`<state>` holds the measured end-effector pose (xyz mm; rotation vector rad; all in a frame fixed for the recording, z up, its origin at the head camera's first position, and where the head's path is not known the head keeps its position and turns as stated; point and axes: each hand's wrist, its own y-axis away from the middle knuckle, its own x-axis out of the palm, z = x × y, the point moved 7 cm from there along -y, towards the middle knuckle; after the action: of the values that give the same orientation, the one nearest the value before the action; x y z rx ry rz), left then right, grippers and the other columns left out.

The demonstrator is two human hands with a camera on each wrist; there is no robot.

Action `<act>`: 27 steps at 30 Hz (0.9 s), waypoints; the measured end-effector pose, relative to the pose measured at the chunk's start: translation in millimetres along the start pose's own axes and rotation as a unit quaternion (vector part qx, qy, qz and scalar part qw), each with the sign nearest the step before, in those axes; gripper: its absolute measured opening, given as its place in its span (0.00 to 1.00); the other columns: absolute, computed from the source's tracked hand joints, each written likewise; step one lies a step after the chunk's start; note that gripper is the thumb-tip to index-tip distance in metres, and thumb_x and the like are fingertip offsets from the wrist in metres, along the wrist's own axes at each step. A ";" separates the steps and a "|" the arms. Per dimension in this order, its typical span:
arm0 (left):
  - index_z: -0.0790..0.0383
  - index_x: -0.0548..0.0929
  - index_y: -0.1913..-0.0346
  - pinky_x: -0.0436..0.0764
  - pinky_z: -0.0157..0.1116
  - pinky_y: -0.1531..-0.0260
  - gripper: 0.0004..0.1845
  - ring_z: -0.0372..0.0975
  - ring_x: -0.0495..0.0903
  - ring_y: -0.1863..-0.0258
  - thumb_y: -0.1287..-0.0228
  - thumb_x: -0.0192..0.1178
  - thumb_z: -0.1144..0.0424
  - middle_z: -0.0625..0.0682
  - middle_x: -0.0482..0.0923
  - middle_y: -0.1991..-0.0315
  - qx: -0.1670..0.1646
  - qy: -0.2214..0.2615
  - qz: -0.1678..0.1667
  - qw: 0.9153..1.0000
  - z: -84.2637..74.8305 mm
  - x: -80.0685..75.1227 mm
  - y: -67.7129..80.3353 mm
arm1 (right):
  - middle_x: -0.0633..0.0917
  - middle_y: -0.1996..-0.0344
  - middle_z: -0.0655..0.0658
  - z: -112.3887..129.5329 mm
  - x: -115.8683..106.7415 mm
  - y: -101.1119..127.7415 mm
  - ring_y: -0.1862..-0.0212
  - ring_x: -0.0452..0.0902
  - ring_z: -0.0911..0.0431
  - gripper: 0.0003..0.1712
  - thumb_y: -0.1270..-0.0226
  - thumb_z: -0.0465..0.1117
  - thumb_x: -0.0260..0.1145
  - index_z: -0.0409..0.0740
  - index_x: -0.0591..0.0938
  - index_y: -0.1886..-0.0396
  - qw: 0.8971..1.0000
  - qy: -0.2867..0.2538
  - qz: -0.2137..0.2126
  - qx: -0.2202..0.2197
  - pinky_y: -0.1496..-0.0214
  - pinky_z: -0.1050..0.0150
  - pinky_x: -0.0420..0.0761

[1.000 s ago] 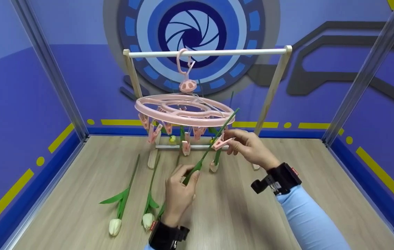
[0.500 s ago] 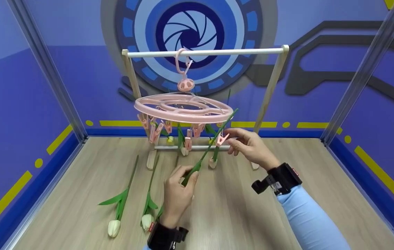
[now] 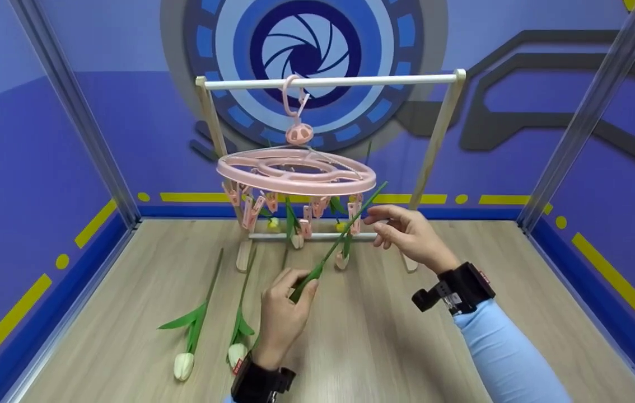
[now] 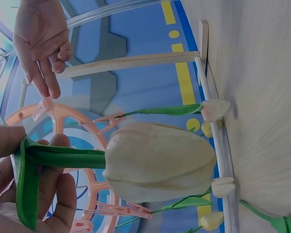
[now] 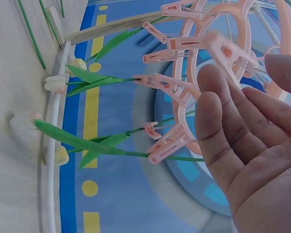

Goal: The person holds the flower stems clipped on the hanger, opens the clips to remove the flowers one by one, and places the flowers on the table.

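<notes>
Presently our left hand (image 3: 285,308) pinches a white tulip (image 4: 160,162) near side of the hanger (image 3: 295,185), stem (image 3: 373,198) slanting far-right; our right hand (image 3: 414,238), grasping nothing, hovers beside a pink clip (image 5: 220,48). We'd best steady that clip, stem held lightly.

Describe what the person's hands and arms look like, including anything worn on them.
The left hand and right hand wear no gloves. Each wrist has a black wristband with a small red tag and a black attachment jutting out. A light-blue sleeve covers the right forearm; only a sliver of matching left sleeve shows.
</notes>
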<state>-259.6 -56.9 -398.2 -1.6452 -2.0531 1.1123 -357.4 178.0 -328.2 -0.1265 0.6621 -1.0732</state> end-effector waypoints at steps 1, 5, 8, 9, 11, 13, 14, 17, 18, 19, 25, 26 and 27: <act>0.61 0.88 0.57 0.83 0.38 0.66 0.04 0.40 0.84 0.66 0.32 0.68 0.69 0.48 0.85 0.65 0.001 -0.001 0.001 1.000 0.2 -0.5 0.4 | 0.85 0.48 0.28 0.3 -0.7 1.0 0.65 0.86 0.59 0.19 0.21 0.32 0.59 0.26 0.77 0.36 1.000 0.001 -0.001 -0.001 0.62 0.68 0.83; 0.62 0.88 0.57 0.83 0.38 0.67 0.03 0.39 0.83 0.68 0.31 0.68 0.68 0.48 0.84 0.65 0.005 -0.012 0.007 1.000 1.2 -1.7 2.9 | 0.85 0.51 0.29 2.4 -4.8 6.7 0.65 0.85 0.58 0.18 0.21 0.31 0.59 0.27 0.78 0.38 1.000 0.013 -0.009 -0.012 0.62 0.68 0.83; 0.62 0.88 0.57 0.83 0.37 0.67 0.04 0.38 0.83 0.69 0.32 0.68 0.69 0.48 0.84 0.65 0.003 -0.020 0.013 1.000 2.4 -2.3 5.0 | 0.85 0.53 0.31 3.6 -8.8 12.5 0.66 0.85 0.58 0.16 0.22 0.29 0.59 0.27 0.79 0.40 0.999 0.027 -0.023 -0.030 0.63 0.69 0.83; 0.62 0.88 0.57 0.83 0.37 0.67 0.04 0.38 0.83 0.69 0.32 0.68 0.70 0.48 0.84 0.65 0.001 -0.021 0.015 1.000 2.8 -2.5 5.5 | 0.85 0.54 0.32 3.6 -10.2 14.7 0.66 0.85 0.58 0.16 0.22 0.29 0.59 0.27 0.79 0.40 0.998 0.032 -0.029 -0.036 0.63 0.69 0.83; 0.61 0.88 0.57 0.83 0.37 0.67 0.05 0.37 0.83 0.68 0.33 0.68 0.71 0.48 0.84 0.65 -0.001 -0.025 0.019 1.000 3.7 -2.9 6.1 | 0.85 0.55 0.35 2.8 -12.5 19.9 0.66 0.84 0.59 0.16 0.23 0.28 0.59 0.27 0.80 0.40 0.997 0.042 -0.041 -0.048 0.63 0.69 0.83; 0.61 0.88 0.57 0.83 0.38 0.67 0.05 0.37 0.83 0.68 0.33 0.68 0.71 0.48 0.84 0.65 -0.004 -0.027 0.023 0.999 4.4 -3.2 6.7 | 0.86 0.55 0.37 1.6 -14.4 25.5 0.66 0.84 0.60 0.15 0.24 0.26 0.60 0.28 0.81 0.41 0.996 0.052 -0.054 -0.058 0.63 0.70 0.83; 0.61 0.88 0.57 0.83 0.38 0.66 0.05 0.37 0.83 0.68 0.33 0.68 0.71 0.48 0.83 0.65 -0.008 -0.028 0.026 0.999 4.8 -3.2 6.9 | 0.86 0.56 0.39 1.2 -15.2 28.2 0.67 0.84 0.60 0.15 0.25 0.26 0.60 0.28 0.81 0.42 0.995 0.054 -0.061 -0.064 0.64 0.70 0.83; 0.61 0.87 0.57 0.83 0.38 0.65 0.04 0.38 0.83 0.67 0.32 0.68 0.70 0.48 0.84 0.64 -0.014 -0.029 0.036 0.999 5.8 -2.6 7.7 | 0.87 0.58 0.45 0.1 -16.8 36.3 0.68 0.84 0.60 0.15 0.26 0.24 0.61 0.28 0.82 0.43 0.992 0.052 -0.079 -0.078 0.65 0.70 0.82; 0.61 0.87 0.57 0.84 0.38 0.65 0.04 0.38 0.83 0.66 0.32 0.68 0.69 0.48 0.84 0.64 -0.017 -0.029 0.039 0.999 6.2 -2.4 8.0 | 0.87 0.58 0.47 -0.1 -17.1 38.8 0.68 0.84 0.59 0.15 0.27 0.23 0.60 0.28 0.82 0.44 0.992 0.049 -0.084 -0.083 0.66 0.71 0.82; 0.61 0.87 0.57 0.83 0.38 0.64 0.04 0.38 0.84 0.66 0.32 0.68 0.69 0.49 0.84 0.63 -0.020 -0.028 0.042 0.999 6.6 -2.1 8.2 | 0.87 0.59 0.48 -0.1 -17.3 41.2 0.69 0.84 0.59 0.15 0.27 0.23 0.60 0.27 0.82 0.44 0.991 0.044 -0.090 -0.088 0.66 0.71 0.82; 0.62 0.87 0.56 0.84 0.38 0.63 0.04 0.39 0.84 0.65 0.31 0.68 0.68 0.50 0.85 0.62 -0.032 -0.026 0.061 0.997 7.5 0.7 9.7 | 0.87 0.59 0.53 -5.7 -16.9 54.6 0.69 0.84 0.59 0.15 0.28 0.21 0.59 0.24 0.81 0.44 0.989 0.015 -0.120 -0.080 0.68 0.71 0.81; 0.63 0.87 0.56 0.83 0.37 0.63 0.04 0.39 0.84 0.65 0.31 0.68 0.68 0.50 0.85 0.62 -0.033 -0.025 0.063 0.997 7.5 1.3 10.0 | 0.87 0.59 0.53 -7.9 -16.4 56.7 0.69 0.84 0.59 0.15 0.27 0.21 0.59 0.24 0.81 0.44 0.990 0.013 -0.125 -0.071 0.68 0.70 0.81; 0.63 0.87 0.56 0.83 0.37 0.64 0.04 0.39 0.84 0.65 0.31 0.68 0.68 0.50 0.85 0.62 -0.035 -0.023 0.066 0.997 7.6 1.8 10.4 | 0.87 0.59 0.54 -9.9 -15.7 58.9 0.68 0.84 0.59 0.15 0.27 0.22 0.60 0.25 0.81 0.44 0.990 0.012 -0.130 -0.062 0.68 0.70 0.82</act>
<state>-257.8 -57.7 -411.1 -1.8293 -2.0596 1.1414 -322.3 222.2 -353.2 -0.3139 0.7478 -1.2845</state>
